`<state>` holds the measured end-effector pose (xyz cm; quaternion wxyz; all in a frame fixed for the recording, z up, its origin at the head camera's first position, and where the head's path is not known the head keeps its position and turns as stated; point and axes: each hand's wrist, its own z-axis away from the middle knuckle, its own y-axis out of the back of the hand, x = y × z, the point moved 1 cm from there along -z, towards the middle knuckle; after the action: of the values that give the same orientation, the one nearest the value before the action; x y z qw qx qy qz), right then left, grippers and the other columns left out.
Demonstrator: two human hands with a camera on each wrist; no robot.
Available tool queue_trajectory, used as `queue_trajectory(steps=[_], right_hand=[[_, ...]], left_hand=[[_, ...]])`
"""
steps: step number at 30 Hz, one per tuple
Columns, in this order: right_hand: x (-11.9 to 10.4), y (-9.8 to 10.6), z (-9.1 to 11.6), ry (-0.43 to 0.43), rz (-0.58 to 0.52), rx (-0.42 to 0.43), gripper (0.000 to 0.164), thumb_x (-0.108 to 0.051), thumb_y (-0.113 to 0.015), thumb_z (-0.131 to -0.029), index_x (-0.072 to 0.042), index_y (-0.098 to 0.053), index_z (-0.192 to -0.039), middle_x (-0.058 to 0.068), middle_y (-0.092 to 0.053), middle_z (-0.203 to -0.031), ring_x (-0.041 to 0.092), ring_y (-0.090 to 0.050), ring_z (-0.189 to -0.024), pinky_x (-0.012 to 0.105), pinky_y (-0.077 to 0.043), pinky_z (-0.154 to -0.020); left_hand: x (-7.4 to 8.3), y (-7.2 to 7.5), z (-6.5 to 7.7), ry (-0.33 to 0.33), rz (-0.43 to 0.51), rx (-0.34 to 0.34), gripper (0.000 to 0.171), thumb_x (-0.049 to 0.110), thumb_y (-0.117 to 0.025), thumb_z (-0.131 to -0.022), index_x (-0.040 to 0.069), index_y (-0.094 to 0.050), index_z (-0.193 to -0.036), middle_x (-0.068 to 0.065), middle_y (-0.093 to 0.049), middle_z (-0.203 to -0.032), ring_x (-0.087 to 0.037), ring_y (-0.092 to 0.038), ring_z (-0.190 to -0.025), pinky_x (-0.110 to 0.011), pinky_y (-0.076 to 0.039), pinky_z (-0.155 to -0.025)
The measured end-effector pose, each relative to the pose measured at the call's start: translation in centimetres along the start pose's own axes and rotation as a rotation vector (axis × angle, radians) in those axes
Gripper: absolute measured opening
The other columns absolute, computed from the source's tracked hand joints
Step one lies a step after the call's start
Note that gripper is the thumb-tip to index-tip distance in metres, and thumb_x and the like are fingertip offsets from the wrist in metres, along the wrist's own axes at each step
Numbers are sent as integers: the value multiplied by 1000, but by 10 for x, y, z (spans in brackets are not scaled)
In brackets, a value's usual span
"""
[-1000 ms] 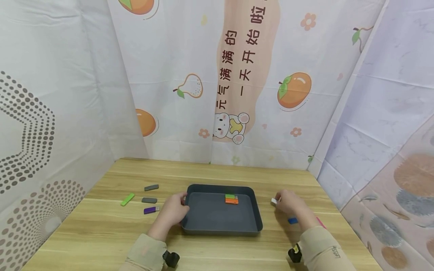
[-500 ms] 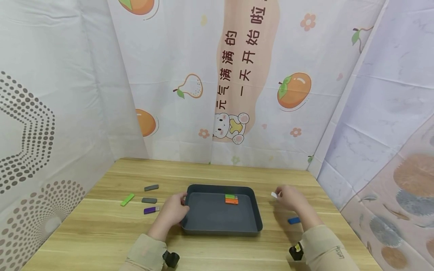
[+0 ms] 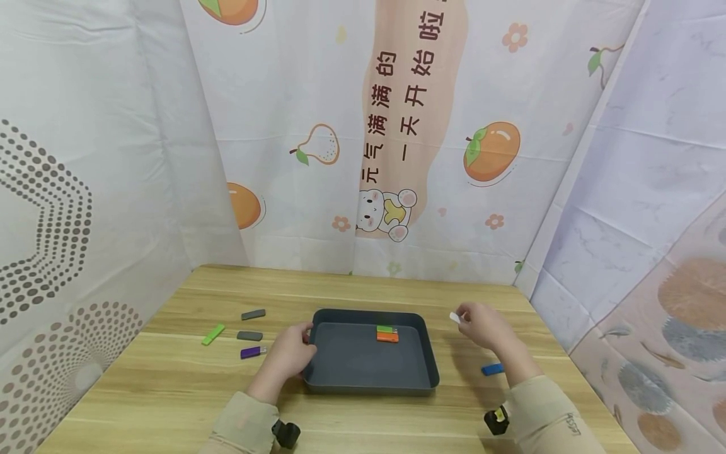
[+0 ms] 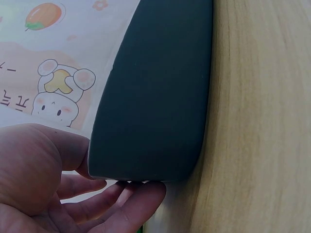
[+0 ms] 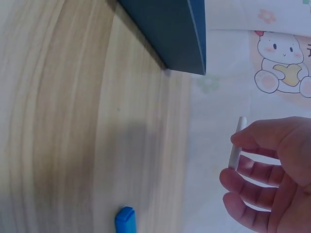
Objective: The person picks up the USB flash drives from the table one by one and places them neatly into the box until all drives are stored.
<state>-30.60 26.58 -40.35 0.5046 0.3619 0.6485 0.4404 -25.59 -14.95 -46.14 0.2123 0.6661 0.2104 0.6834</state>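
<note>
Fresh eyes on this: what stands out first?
Probably the dark tray in the middle of the table, an orange stick and green stick inside. The left hand grips its left side; right of it, the right hand pinches a white stick. Behind hangs a fruit-print curtain.

Soft, diffuse light is filling the head view, whitening the curtain [image 3: 317, 82] and laying a gentle sheen on the table [image 3: 170, 391]. Beneath the right hand [image 3: 480, 323], a faint, soft-edged shadow is spreading, suggesting light from above. Fine detail is washing out on the small white stick [image 3: 455, 317]. Toward the side edges, the wide view is stretching the curtain's pattern. The left wrist view is looking dimmer: the tray [image 3: 351, 362] is sinking into near-featureless dark green, while the table's grain is smearing softly. In the right wrist view, a cool, hazy cast is dulling contrast, and a broad, blurry shadow is darkening the table.
</note>
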Motion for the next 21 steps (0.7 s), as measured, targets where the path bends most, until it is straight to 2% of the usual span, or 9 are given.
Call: queue_trajectory(steps=[5,21], right_hand=[[-8,4,2,4,12,10,19,-10,-69,-88,-6,-73,-106,15,-70,-101,30,-66,-88,51,-56,-74],[-26,7,1,9,35,8,22,-13,-69,-88,-10,-74,-108,12,-71,-103,27,-65,-86,45,-54,-68]], left_hand=[[0,0,0,-1,1,0,56,1,-64,-89,-5,-52,-144,-23,-61,-119,-23,-63,-73,-33,-54,-43],[2,1,0,0,8,-4,56,1,-64,-89,-5,-52,-144,-23,-60,-119,-23,-62,-71,-33,-54,-44]])
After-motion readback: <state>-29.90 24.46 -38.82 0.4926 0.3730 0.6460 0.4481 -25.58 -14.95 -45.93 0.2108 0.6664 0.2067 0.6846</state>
